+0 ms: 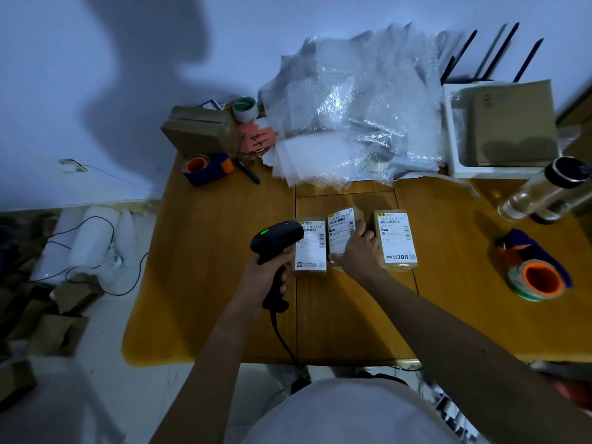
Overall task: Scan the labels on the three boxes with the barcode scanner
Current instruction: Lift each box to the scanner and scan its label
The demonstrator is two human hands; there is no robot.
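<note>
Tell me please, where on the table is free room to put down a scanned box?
Free: the wood left of the left box, below the blue tape dispenser, and the near strip in front of all three boxes. A smaller gap lies between the right box and the tape rolls. The back is crowded by bubble wrap.

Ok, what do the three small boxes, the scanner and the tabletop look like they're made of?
Three boxes: brown cardboard, matte, with white printed paper labels stuck on top. Barcode scanner: black moulded plastic by its look, slightly glossy, a green light showing on the head. Table: orange-brown wood or wood-look laminate, smooth with a faint sheen; which one isn't clear.
</note>
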